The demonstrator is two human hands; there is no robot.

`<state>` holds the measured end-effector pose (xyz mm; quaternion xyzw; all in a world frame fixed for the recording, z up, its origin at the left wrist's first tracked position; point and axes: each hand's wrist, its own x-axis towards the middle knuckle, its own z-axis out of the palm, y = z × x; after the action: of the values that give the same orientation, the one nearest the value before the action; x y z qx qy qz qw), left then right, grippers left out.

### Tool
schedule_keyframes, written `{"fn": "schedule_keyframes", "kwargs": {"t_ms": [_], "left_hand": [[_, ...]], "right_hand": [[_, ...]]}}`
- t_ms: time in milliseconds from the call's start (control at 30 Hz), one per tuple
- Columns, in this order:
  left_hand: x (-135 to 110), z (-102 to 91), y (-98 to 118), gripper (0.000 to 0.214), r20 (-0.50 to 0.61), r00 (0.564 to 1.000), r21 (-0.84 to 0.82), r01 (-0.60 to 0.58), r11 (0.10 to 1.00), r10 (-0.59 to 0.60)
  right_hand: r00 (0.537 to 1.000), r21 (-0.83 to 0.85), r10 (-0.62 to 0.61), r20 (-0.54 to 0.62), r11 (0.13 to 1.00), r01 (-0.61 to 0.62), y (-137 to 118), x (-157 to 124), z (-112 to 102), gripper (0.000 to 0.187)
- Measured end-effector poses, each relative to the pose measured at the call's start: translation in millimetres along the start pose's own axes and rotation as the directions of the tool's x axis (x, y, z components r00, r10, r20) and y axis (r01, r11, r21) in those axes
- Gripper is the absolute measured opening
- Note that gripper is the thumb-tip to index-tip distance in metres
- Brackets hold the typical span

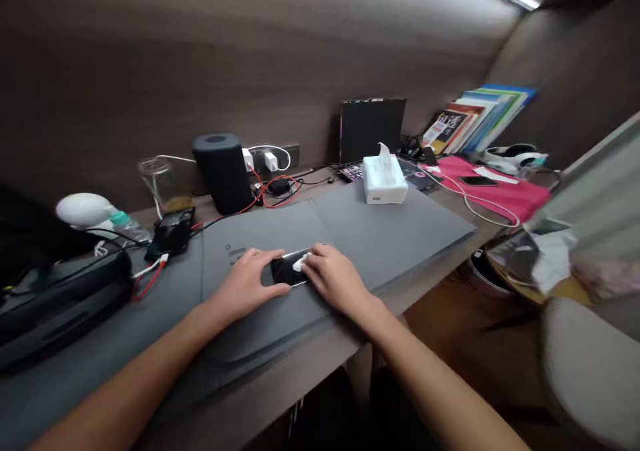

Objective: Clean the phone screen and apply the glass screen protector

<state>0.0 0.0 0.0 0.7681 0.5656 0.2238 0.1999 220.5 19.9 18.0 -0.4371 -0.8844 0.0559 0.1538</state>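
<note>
A smartphone (283, 271) with a dark, glossy screen lies flat on the grey desk mat (280, 328), in front of me. My left hand (244, 282) grips its left end, thumb on the near edge and fingers at the far edge. Pressed onto the screen is a small wad of white tissue (300, 262), pinched under the fingers of my right hand (336, 276). The right hand covers the phone's right end. Further back on the mat stands a white tissue box (385, 186) with one tissue sticking up.
Behind the mat are a black speaker (223, 174), a glass jar (157, 178), white chargers (271, 162) and a laptop (373, 128). A black device (173, 231) with cables sits left. To the right lie a pink cloth (495, 188), another phone (479, 180), headphones (517, 154) and books (480, 118).
</note>
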Motion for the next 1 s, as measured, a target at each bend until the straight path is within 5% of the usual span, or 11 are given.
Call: {"fn": "schedule_keyframes", "kwargs": {"t_ms": [200, 500, 800, 1000], "left_hand": [[0, -0.8, 1, 0.056, -0.024, 0.998, -0.009, -0.055, 0.998, 0.055], [-1, 0.9, -1, 0.060, -0.032, 0.999, -0.035, -0.015, 0.999, 0.013], [0, 0.5, 2, 0.054, -0.049, 0.996, -0.035, -0.082, 0.996, 0.080], [1, 1.8, 2, 0.038, -0.040, 0.992, -0.039, -0.120, 0.992, 0.118]], "right_hand": [[0.980, 0.128, -0.198, -0.013, 0.972, 0.198, -21, 14, 15, 0.023], [0.998, 0.126, -0.036, -0.055, 0.991, 0.043, 15, 7, 6, 0.021], [0.957, 0.183, -0.276, -0.085, 0.940, 0.287, -13, 15, 25, 0.024], [0.945, 0.276, -0.298, -0.134, 0.905, 0.324, -15, 8, 20, 0.023]]}}
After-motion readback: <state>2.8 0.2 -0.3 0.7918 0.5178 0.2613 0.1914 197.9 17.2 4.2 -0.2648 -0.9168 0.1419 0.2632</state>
